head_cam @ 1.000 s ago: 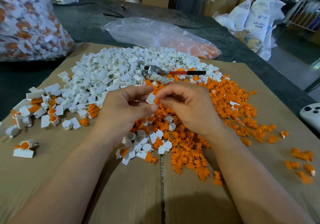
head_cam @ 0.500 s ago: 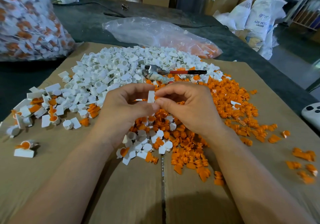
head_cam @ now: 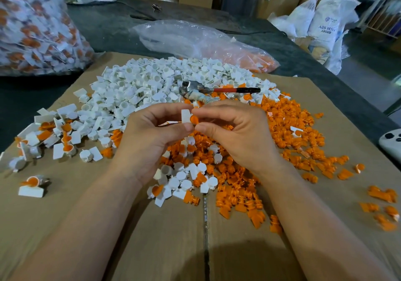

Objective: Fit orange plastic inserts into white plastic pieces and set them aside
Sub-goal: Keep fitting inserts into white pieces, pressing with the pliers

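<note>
My left hand (head_cam: 149,141) pinches a small white plastic piece (head_cam: 185,115) between thumb and forefinger, above the middle of the cardboard. My right hand (head_cam: 236,135) pinches an orange insert (head_cam: 193,120) that sits against the white piece's right side. How deep the insert sits in it is hidden by my fingers. A heap of white pieces (head_cam: 138,87) lies behind my left hand. Orange inserts (head_cam: 288,128) spread out behind and to the right of my right hand. Fitted white-and-orange pieces (head_cam: 58,137) lie at the left.
Flattened cardboard (head_cam: 165,237) covers the dark table (head_cam: 104,31). Pliers with a red handle (head_cam: 217,90) lie on the heaps. A clear bag (head_cam: 195,41) lies behind, a full bag of fitted pieces (head_cam: 36,24) at far left, a white controller (head_cam: 390,141) at the right edge.
Both hands stayed together over the heap and lifted slightly. The white piece has turned more upright in my left fingers, and the orange insert now shows at its right side.
</note>
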A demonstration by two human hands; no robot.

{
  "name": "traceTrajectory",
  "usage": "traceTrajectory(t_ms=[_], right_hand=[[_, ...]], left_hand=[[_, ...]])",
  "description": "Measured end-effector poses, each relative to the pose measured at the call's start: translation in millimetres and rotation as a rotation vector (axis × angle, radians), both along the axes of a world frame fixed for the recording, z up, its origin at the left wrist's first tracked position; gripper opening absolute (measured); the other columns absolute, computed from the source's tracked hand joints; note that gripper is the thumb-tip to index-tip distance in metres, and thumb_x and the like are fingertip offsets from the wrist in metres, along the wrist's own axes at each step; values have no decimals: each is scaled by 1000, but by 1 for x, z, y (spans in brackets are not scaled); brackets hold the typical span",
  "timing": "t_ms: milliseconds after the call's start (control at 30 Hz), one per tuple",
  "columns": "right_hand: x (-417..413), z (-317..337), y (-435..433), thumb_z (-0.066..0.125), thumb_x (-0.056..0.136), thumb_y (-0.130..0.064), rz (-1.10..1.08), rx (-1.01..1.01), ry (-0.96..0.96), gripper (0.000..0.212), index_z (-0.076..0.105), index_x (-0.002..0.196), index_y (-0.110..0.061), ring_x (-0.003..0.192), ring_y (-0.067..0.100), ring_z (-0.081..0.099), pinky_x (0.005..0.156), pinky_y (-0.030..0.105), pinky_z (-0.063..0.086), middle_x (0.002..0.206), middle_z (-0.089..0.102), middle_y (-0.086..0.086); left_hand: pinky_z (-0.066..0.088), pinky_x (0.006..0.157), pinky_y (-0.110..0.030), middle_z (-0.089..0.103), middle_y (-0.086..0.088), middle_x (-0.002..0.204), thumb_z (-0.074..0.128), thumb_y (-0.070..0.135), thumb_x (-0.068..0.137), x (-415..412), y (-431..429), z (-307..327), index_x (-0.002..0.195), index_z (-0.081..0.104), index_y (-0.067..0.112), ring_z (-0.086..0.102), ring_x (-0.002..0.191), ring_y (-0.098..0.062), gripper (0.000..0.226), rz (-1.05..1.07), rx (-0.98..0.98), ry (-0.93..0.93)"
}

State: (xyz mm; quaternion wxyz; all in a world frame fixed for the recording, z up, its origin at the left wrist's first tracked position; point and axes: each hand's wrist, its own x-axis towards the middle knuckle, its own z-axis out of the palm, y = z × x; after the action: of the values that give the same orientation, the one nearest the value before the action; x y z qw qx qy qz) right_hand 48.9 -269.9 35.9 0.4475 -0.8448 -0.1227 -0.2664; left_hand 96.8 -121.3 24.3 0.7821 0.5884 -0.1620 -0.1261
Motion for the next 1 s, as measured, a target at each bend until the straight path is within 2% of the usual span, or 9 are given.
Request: traceTrajectory(t_ms=[200, 400, 533, 767, 1000], right_hand=[[1, -1, 1, 71, 73, -8, 28, -26, -32, 30, 66, 102, -9, 82, 7, 61, 74, 21, 52, 88, 62, -6], [1, -1, 1, 73, 72, -9, 48, -50, -19, 37, 61, 105, -19, 80, 10, 62, 73, 22, 53, 88, 64, 2], [2, -2, 1, 73, 71, -9, 21, -84, -32, 29, 68, 99, -8, 78, 8, 60, 72, 19, 52, 86, 61, -2], [-1, 1, 1, 74, 71, -9, -47, -115, -94, 24, 71, 93, -3, 75, 14, 63, 69, 20, 51, 84, 68, 9], [0, 0, 1, 75, 70, -9, -71, -87, -93, 23, 71, 91, -2, 77, 15, 64, 70, 20, 53, 84, 67, 5]], left_hand=[[55, 60, -21, 71, -8, 73, 69, 9, 56, -1, -1, 2, 69, 75, 14, 69, 69, -19, 16, -10, -29, 53], [53, 56, -19, 70, -4, 64, 68, 8, 54, -2, -2, 3, 64, 75, 16, 68, 59, -15, 14, 25, -26, 44], [54, 56, -19, 70, -4, 64, 68, 7, 55, -3, -2, 3, 64, 74, 16, 68, 59, -16, 14, 36, -21, 34], [54, 58, -18, 69, -1, 64, 65, -2, 64, -5, -3, 5, 66, 75, 15, 67, 61, -12, 20, 18, -61, 24], [54, 59, -19, 70, -3, 67, 66, 8, 56, -6, -3, 4, 67, 75, 17, 69, 63, -15, 16, 16, -66, 27]])
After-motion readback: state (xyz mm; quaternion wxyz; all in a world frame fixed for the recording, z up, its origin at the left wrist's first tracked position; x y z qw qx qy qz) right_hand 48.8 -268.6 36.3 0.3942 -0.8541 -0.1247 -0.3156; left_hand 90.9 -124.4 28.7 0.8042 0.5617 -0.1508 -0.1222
